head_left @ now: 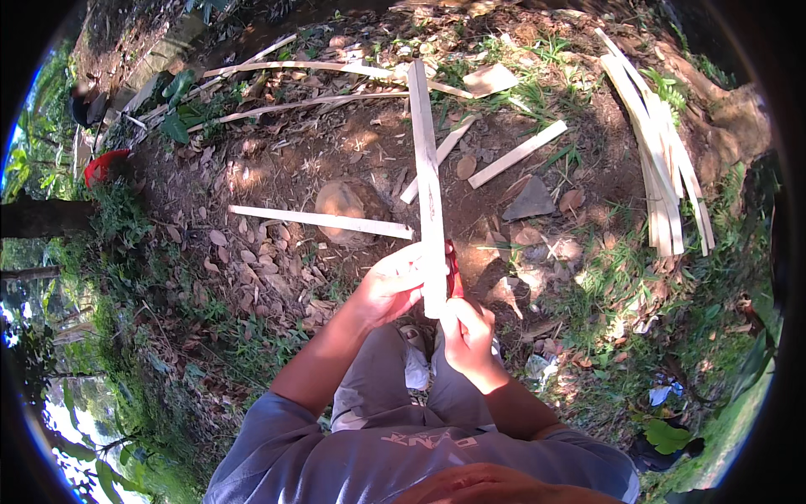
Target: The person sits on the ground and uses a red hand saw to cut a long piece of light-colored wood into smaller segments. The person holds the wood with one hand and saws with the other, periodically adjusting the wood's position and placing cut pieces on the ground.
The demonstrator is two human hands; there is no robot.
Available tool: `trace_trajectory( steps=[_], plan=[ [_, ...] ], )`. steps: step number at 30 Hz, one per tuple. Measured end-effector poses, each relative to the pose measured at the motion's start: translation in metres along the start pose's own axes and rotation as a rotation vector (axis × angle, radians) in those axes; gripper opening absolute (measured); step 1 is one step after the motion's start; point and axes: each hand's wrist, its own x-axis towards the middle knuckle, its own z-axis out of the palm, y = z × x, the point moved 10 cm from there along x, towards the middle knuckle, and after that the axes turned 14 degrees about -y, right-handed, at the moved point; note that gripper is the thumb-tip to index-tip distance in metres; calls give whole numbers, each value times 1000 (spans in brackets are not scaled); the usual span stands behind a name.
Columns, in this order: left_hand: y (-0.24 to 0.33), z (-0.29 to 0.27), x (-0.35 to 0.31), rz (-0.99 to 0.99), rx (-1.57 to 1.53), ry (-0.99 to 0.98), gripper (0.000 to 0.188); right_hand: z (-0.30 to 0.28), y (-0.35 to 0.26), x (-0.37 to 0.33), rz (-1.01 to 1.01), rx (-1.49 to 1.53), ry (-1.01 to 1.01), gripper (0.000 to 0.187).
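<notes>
A long, pale wooden strip (pixel 428 185) points away from me, its near end above my lap. My left hand (pixel 393 284) is closed round its left side close to that end, with the fingertips passing behind the wood. My right hand (pixel 468 332) is closed at the near end's right side, the thumb against the strip. A small red object (pixel 453 267) shows at the strip's right edge by my right index finger; most of it is hidden, and I cannot tell its kind. Beneath lies a cut stump (pixel 340 206) with another wooden strip (pixel 323 221) across it.
Two short wooden pieces, one (pixel 518 154) right and one (pixel 445 155) behind the held strip, lie on the soil near a grey stone (pixel 531 200). A bundle of strips (pixel 663 151) rests at far right. Long thin strips (pixel 294 105) lie far left; a red item (pixel 105 166) is beyond.
</notes>
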Motion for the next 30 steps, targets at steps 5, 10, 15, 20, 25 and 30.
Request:
trace_trajectory(
  steps=[5,10,15,20,25,30],
  plan=[
    [9,53,-24,-98,17,112,48,-2,-33,-25,255,223,-83,14],
    [27,146,-44,-199,19,153,40,-3,-115,-50,505,839,-155,25],
    [56,234,-68,-272,22,138,29,-18,-221,-61,586,590,-307,18],
    [102,283,-75,-215,70,181,26,-25,-289,-41,470,315,-275,20],
    [160,261,-97,-98,230,409,23,4,-347,-21,242,75,-256,15],
    [218,262,-113,-7,203,462,21,37,-382,-1,144,-49,-316,10]
  ],
)
